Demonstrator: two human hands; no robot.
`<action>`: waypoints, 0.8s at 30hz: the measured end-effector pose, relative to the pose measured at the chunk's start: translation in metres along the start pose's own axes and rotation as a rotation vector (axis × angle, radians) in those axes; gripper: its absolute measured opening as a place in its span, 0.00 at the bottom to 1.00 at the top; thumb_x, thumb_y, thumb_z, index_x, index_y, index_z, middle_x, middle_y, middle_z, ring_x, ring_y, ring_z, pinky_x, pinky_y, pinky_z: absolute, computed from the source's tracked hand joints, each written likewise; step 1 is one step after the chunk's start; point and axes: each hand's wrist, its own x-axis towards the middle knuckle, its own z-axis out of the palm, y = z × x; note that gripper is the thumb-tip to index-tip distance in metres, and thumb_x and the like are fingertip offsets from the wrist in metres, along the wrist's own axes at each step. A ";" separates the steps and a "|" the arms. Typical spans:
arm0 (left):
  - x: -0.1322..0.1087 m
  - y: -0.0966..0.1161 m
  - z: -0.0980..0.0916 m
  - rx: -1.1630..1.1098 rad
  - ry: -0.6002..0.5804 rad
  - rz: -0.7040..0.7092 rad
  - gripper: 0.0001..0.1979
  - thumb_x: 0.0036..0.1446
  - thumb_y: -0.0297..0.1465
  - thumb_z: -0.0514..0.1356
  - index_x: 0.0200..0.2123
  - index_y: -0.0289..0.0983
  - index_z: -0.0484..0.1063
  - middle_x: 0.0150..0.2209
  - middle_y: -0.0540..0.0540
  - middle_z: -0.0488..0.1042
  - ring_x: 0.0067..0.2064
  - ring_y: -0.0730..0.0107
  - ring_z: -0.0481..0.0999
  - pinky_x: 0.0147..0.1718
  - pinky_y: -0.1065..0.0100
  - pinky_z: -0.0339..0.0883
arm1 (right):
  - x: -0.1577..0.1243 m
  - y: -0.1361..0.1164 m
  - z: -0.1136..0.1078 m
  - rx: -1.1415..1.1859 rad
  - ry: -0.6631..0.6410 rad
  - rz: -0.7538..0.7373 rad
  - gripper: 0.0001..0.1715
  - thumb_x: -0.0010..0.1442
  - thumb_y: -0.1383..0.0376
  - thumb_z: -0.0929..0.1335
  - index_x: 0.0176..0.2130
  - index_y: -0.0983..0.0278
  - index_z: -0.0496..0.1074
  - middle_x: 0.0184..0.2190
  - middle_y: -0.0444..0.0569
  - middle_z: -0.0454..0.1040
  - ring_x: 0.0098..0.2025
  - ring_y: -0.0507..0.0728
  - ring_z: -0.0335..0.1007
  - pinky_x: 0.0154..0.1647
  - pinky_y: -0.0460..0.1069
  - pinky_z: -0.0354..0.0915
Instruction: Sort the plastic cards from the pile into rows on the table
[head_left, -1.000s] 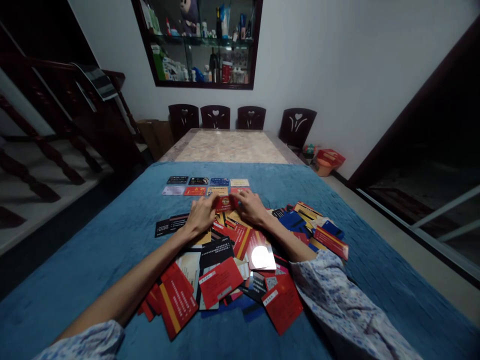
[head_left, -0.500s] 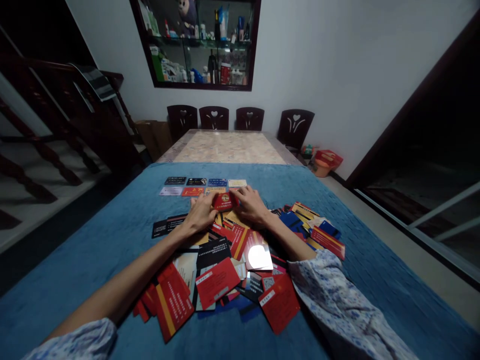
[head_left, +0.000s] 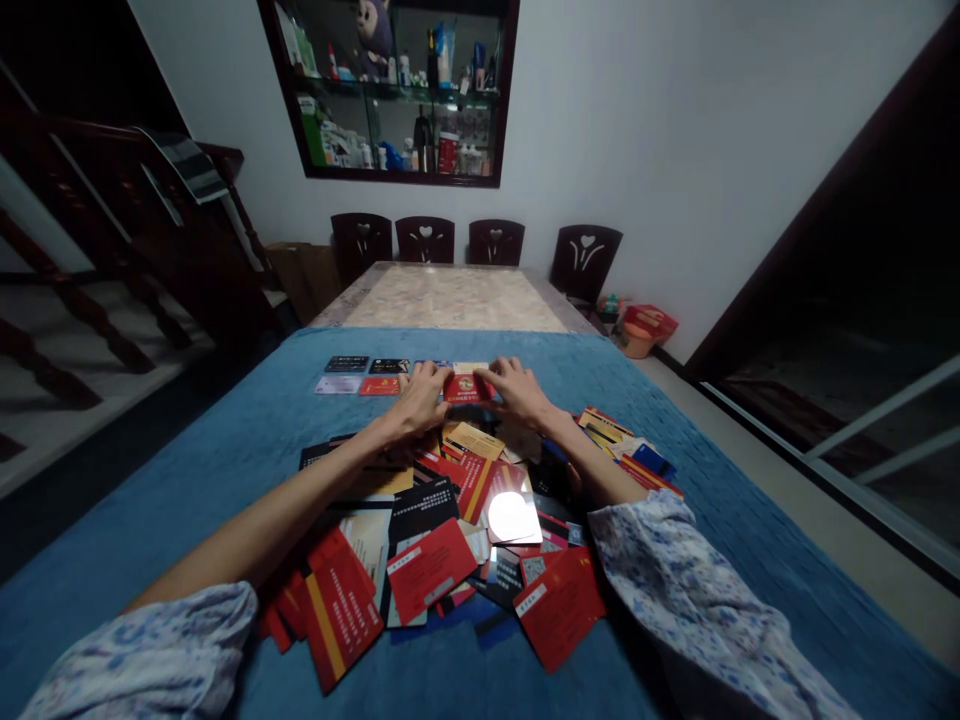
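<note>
One red card (head_left: pixel 468 388) is just past the messy card pile (head_left: pixel 426 512) (too jumbled to count), its two ends pinched in the nearly closed fingers of the left hand (head_left: pixel 418 405) and right hand (head_left: pixel 519 392). Four chairs (head_left: pixel 478 242) past the tabletop (head_left: pixel 465 296)

Upper limbs of the person. Left sleeve (head_left: pixel 150 650), at 8 o'clock: pale, whitish cloth with a scattered blue floral print, creased and bunched into folds at its edge. Right sleeve (head_left: pixel 705 590), at 4 o'clock: matching print, cut loose, with a wide opening and soft wrinkles. Both sleeves end on the forearm; beyond them, left hand (head_left: pixel 420 402) and right hand (head_left: pixel 519 392) are bare.
</note>
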 end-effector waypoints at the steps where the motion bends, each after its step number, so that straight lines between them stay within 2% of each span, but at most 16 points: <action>1: 0.003 0.000 0.000 -0.001 0.000 0.011 0.23 0.55 0.30 0.58 0.55 0.37 0.67 0.55 0.36 0.68 0.54 0.47 0.64 0.48 0.51 0.57 | 0.002 0.003 0.000 -0.007 -0.005 -0.004 0.32 0.63 0.56 0.70 0.63 0.57 0.64 0.57 0.60 0.64 0.55 0.67 0.55 0.46 0.55 0.61; 7: 0.019 0.002 0.005 0.026 -0.038 0.039 0.17 0.57 0.28 0.57 0.51 0.37 0.70 0.55 0.36 0.69 0.55 0.45 0.63 0.49 0.48 0.57 | 0.014 0.020 0.007 -0.036 -0.078 0.001 0.31 0.63 0.57 0.69 0.62 0.62 0.64 0.59 0.59 0.64 0.57 0.66 0.57 0.48 0.57 0.63; 11: 0.028 0.002 0.017 0.036 -0.055 0.048 0.15 0.55 0.25 0.57 0.47 0.37 0.71 0.52 0.36 0.71 0.54 0.45 0.63 0.48 0.46 0.56 | 0.020 0.030 0.016 -0.005 -0.136 0.011 0.27 0.63 0.56 0.70 0.58 0.62 0.68 0.58 0.59 0.66 0.57 0.66 0.58 0.49 0.56 0.64; 17: 0.043 -0.005 0.033 0.049 -0.082 0.042 0.11 0.55 0.26 0.56 0.42 0.36 0.71 0.50 0.36 0.74 0.54 0.47 0.63 0.48 0.47 0.56 | 0.031 0.044 0.032 0.052 -0.181 0.022 0.28 0.62 0.54 0.70 0.57 0.63 0.70 0.57 0.59 0.67 0.56 0.66 0.59 0.51 0.55 0.63; 24: 0.051 -0.008 0.035 0.054 -0.134 0.018 0.10 0.55 0.26 0.58 0.42 0.36 0.72 0.50 0.37 0.74 0.55 0.46 0.62 0.50 0.47 0.56 | 0.044 0.054 0.043 0.082 -0.201 0.018 0.29 0.60 0.53 0.71 0.57 0.63 0.71 0.57 0.59 0.68 0.56 0.67 0.60 0.53 0.55 0.62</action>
